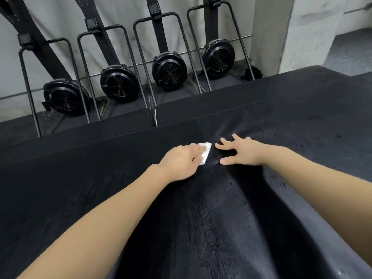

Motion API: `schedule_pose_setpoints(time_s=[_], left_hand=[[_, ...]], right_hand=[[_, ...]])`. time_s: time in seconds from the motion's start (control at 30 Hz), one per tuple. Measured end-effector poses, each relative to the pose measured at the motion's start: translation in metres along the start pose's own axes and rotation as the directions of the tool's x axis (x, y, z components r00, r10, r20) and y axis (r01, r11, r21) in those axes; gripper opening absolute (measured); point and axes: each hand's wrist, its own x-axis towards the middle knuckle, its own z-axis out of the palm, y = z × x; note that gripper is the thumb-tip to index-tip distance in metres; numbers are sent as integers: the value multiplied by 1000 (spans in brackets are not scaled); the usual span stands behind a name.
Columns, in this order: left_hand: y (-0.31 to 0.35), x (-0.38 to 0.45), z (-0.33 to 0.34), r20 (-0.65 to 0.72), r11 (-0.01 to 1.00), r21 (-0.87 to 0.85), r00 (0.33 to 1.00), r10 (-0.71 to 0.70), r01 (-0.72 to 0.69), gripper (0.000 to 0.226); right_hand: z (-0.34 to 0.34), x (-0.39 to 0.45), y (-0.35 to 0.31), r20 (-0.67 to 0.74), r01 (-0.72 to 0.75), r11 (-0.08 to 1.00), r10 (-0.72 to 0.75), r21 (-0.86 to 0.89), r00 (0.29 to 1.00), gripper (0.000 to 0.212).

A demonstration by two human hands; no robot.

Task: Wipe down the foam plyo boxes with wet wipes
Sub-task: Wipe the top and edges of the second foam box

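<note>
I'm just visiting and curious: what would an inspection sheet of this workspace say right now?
Surface: black foam plyo box, top creased, damp-looking sheen in the middle.
Job's things: white wet wipe lying on the box top.
Clutter: nothing seen.
Hands: left hand presses the wipe flat under straight fingers; right hand spread open, fingertips resting on the box beside the wipe.
Cables: nothing seen.
Surroundings: four black fan-wheel machines on metal frames against a pale wall; concrete pillar at right.
</note>
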Motion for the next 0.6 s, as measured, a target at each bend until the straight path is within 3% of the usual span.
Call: schedule_pose_setpoints(time_s=[0.07,0.23,0.43,0.6], left_hand=[[22,-28,5,-5,998,29,999,49,-49,25],[72,-95,20,58,989,59,990,130,-134,49],[126,-164,22,69,941,37,940,333,-336,26],[114,-146,20,88,962,142,971,223,-234,28]], right_hand=[[1,-4,-5,-7,-3,999,3,-53,1000,64],[15,-26,-12,-4,9,992,-10,-126,1000,60],[34,-84,-21,77,24,982,-10,-188,997,77],[48,-97,-19,49,-2,991,8,-131,999,73]])
